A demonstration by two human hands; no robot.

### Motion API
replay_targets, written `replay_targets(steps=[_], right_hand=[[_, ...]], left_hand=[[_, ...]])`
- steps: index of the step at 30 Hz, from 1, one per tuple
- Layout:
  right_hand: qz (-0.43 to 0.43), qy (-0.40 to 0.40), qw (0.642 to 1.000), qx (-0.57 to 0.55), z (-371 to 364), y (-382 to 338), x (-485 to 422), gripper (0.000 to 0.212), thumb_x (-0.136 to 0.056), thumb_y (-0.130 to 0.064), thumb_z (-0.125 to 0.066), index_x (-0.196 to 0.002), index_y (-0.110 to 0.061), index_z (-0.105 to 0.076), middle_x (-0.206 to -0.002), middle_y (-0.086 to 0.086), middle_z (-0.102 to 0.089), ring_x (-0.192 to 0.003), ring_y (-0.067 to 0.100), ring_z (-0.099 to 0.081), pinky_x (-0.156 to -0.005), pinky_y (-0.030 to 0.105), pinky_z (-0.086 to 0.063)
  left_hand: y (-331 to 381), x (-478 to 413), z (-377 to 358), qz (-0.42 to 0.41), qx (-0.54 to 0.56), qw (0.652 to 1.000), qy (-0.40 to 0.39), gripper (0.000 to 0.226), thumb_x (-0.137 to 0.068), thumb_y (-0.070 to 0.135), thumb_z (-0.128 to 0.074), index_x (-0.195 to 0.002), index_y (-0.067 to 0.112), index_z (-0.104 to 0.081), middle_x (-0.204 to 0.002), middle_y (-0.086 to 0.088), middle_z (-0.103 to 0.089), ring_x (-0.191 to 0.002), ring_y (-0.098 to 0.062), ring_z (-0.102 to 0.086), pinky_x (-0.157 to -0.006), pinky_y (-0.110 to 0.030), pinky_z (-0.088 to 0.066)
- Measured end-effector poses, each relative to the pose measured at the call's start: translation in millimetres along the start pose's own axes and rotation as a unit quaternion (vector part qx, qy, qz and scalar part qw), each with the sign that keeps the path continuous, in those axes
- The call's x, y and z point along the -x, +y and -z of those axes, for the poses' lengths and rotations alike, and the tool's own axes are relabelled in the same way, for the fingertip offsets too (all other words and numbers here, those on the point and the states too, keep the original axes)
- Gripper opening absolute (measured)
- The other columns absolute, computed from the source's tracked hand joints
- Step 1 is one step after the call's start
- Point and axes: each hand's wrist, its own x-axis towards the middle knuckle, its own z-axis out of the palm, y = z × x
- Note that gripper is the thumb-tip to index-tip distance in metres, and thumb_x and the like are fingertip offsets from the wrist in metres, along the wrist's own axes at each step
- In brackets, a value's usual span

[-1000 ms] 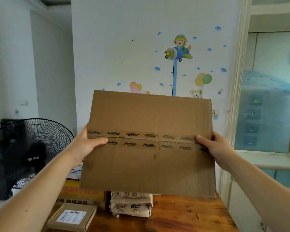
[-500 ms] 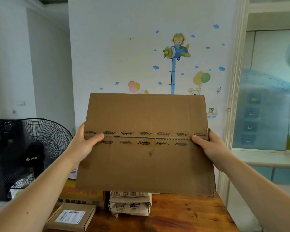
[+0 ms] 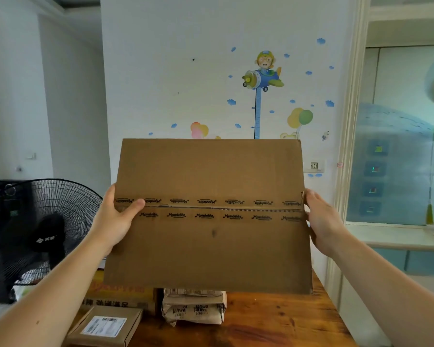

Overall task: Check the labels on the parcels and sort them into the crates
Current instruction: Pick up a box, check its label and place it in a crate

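Note:
A large brown cardboard parcel [image 3: 208,251] fills the middle of the head view, held up above the table. Printed tape runs along its centre seam. My left hand [image 3: 115,221] grips its left edge, thumb on the tape. My right hand [image 3: 322,221] holds its right edge. No shipping label shows on the face turned to me. Under it, on the wooden table [image 3: 281,324], lie a small flat box with a white label [image 3: 105,326], a paper-wrapped parcel marked Jahwa [image 3: 193,309] and an orange-printed carton [image 3: 118,296]. No crates are in view.
A black standing fan [image 3: 43,234] stands at the left beside the table. A white wall with cartoon stickers [image 3: 261,78] is straight ahead. A window ledge [image 3: 396,236] runs along the right. The table's right edge lies near the door frame.
The parcel has levelled out from a slight tilt and come a little lower and closer. Both hands kept their hold on its edges.

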Motion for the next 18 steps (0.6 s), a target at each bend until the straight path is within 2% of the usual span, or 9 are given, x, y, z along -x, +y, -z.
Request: replay_targets(steps=[4, 7, 8, 10, 12, 14, 16, 18], right_hand=[[-0.012, -0.011, 1.0, -0.02, -2.1, 3.4, -0.7, 0.022, -0.106, -0.035, -0.039, -0.105, -0.035, -0.061, -0.092, -0.003, -0.068, -0.087, 0.016, -0.059, -0.076, 0.035, -0.045], [-0.028, -0.04, 0.999, -0.018, -2.9, 4.5, 1.0, 0.024, -0.104, -0.038, -0.042, -0.108, -0.031, -0.065, -0.098, 0.0, -0.07, -0.09, 0.017, -0.061, -0.081, 0.035, -0.048], [-0.035, -0.059, 0.998, -0.012, -3.1, 3.8, 3.0, 0.028, -0.102, -0.044, -0.043, -0.111, -0.029, -0.066, -0.1, 0.0, -0.071, -0.092, 0.017, -0.063, -0.082, 0.035, -0.049], [-0.055, -0.1, 0.993, 0.004, -0.4, 6.9, 1.2, 0.053, -0.089, -0.069, -0.048, -0.119, -0.029, -0.065, -0.109, -0.001, -0.073, -0.104, 0.02, -0.065, -0.096, 0.042, -0.049], [-0.065, -0.126, 0.99, 0.02, 1.3, 8.9, -0.7, 0.081, -0.066, -0.09, -0.052, -0.125, -0.034, -0.063, -0.12, -0.003, -0.07, -0.116, 0.023, -0.062, -0.105, 0.051, -0.043], [-0.065, -0.138, 0.988, 0.032, 2.0, 10.3, -1.1, 0.098, -0.054, -0.096, -0.053, -0.133, -0.038, -0.057, -0.132, -0.003, -0.063, -0.127, 0.024, -0.054, -0.109, 0.056, -0.037], [-0.065, -0.148, 0.986, 0.048, 2.5, 12.5, 0.3, 0.108, -0.053, -0.1, -0.05, -0.143, -0.041, -0.044, -0.146, -0.005, -0.05, -0.137, 0.026, -0.042, -0.113, 0.06, -0.03], [-0.056, -0.145, 0.986, 0.057, 2.0, 13.8, 3.9, 0.112, -0.052, -0.104, -0.041, -0.148, -0.046, -0.034, -0.152, -0.008, -0.043, -0.142, 0.024, -0.036, -0.117, 0.06, -0.022]], left_hand=[[0.2, -1.0, 1.0, -0.023, -0.017, 0.999, 0.019, 0.061, -0.089, 0.036, -0.067, -0.143, 0.03, -0.039, -0.12, 0.009, -0.06, -0.101, -0.015, -0.061, -0.096, -0.045, -0.05], [-2.9, -1.5, 0.4, -0.036, -0.023, 0.998, 0.037, 0.059, -0.091, 0.03, -0.066, -0.143, 0.026, -0.04, -0.12, 0.011, -0.057, -0.089, 0.002, -0.056, -0.089, -0.036, -0.047], [-4.4, -1.3, 1.1, -0.033, -0.021, 0.998, 0.042, 0.058, -0.091, 0.029, -0.066, -0.143, 0.025, -0.04, -0.12, 0.011, -0.057, -0.087, 0.003, -0.055, -0.088, -0.036, -0.046], [-8.3, -1.2, 2.6, -0.028, -0.017, 0.998, 0.046, 0.056, -0.091, 0.031, -0.066, -0.141, 0.026, -0.041, -0.123, 0.009, -0.059, -0.093, -0.007, -0.061, -0.092, -0.042, -0.049], [-10.8, -2.3, 4.5, -0.02, -0.018, 0.999, 0.046, 0.055, -0.091, 0.033, -0.065, -0.14, 0.027, -0.041, -0.129, 0.005, -0.059, -0.105, -0.019, -0.062, -0.097, -0.047, -0.049], [-10.8, -3.4, 5.4, -0.019, -0.019, 0.999, 0.043, 0.056, -0.091, 0.033, -0.065, -0.141, 0.026, -0.041, -0.133, 0.004, -0.057, -0.114, -0.022, -0.059, -0.097, -0.045, -0.048], [-11.0, -5.5, 6.3, -0.025, -0.026, 0.998, 0.046, 0.058, -0.092, 0.031, -0.064, -0.144, 0.023, -0.04, -0.136, 0.003, -0.055, -0.117, -0.022, -0.056, -0.096, -0.041, -0.046], [-11.0, -7.9, 8.0, -0.024, -0.026, 0.998, 0.051, 0.059, -0.092, 0.031, -0.064, -0.145, 0.023, -0.038, -0.136, 0.002, -0.054, -0.117, -0.022, -0.055, -0.096, -0.041, -0.046]])
